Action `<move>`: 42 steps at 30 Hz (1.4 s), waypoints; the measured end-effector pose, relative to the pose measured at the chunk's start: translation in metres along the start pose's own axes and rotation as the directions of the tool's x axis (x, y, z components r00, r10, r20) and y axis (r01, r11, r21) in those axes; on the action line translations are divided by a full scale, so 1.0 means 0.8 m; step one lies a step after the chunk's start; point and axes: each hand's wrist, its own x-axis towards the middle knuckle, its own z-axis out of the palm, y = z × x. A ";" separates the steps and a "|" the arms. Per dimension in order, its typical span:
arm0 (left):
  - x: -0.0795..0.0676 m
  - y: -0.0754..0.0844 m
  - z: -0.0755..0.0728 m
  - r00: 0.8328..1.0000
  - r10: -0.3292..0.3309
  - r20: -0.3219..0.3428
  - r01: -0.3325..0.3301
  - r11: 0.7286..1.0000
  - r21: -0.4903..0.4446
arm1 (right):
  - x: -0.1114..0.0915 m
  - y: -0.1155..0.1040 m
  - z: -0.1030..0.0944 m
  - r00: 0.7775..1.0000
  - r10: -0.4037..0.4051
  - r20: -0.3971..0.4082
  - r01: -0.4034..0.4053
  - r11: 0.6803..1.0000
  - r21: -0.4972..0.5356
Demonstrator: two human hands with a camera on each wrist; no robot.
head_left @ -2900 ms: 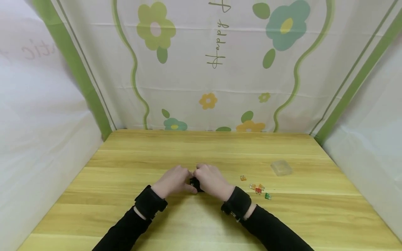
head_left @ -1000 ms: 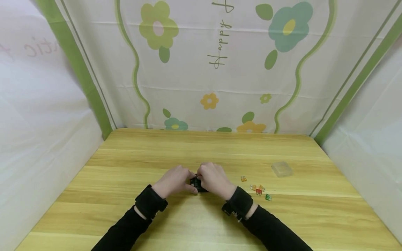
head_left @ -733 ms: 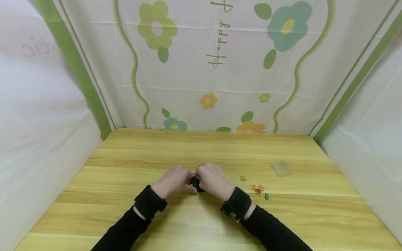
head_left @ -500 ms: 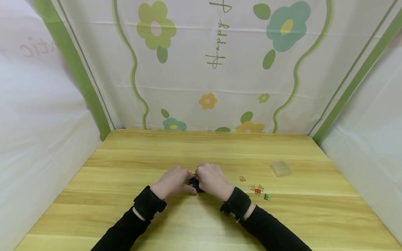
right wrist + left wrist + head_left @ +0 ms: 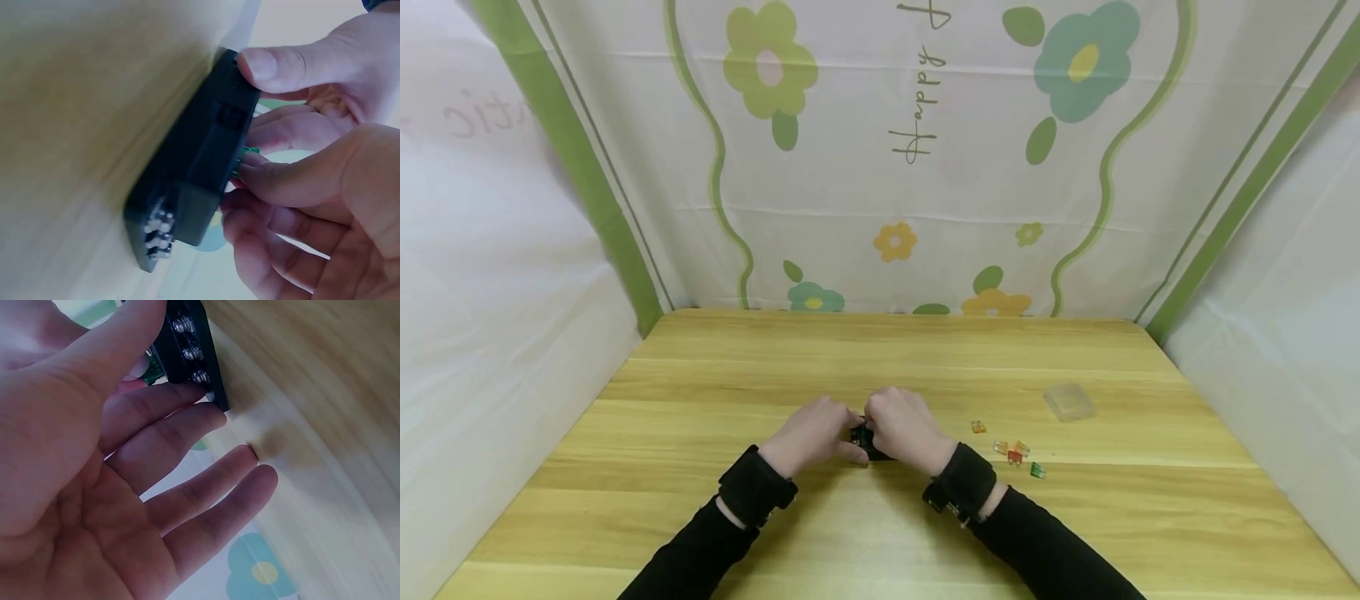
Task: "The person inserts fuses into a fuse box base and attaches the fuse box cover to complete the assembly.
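Observation:
A black fuse block [image 5: 194, 150] with metal screw terminals [image 5: 190, 353] along its end stands on the table in front of the person. The left hand [image 5: 811, 433] grips its left end between thumb and fingers; two other fingers extend free in the left wrist view. From the other side, the right hand [image 5: 906, 429] reaches over the block. Its thumb and index finger pinch a small green blade fuse [image 5: 252, 150] at the block's top face. Fingers mostly cover this fuse, so how deep it sits cannot be seen.
To the right on the wooden table [image 5: 880, 533] lie loose blade fuses: an orange one [image 5: 978, 427], a cluster with a red one [image 5: 1015, 457], and a green one [image 5: 1037, 470]. Behind them lies a clear plastic cover [image 5: 1070, 402]. Fabric walls enclose the back and sides.
The right hand shifts only slightly over the block, and a little more of the block shows than at first. The left hand's grip looks the same. The loose fuses and cover stay put.

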 end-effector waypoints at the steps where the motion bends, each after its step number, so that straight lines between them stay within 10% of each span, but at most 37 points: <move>1: 0.000 0.000 0.000 1.000 0.005 0.001 -0.005 1.000 0.004 | 0.001 0.000 0.000 1.000 -0.004 -0.001 0.004 1.000 -0.001; 21: -0.001 -0.003 0.000 1.000 -0.009 0.023 0.011 0.997 -0.075 | 0.003 0.006 -0.006 0.994 -0.030 0.104 0.024 0.998 0.058; 42: 0.014 -0.039 -0.007 0.999 0.049 0.012 -0.049 0.997 -0.060 | 0.033 0.005 0.012 0.998 0.057 0.006 -0.057 0.998 0.019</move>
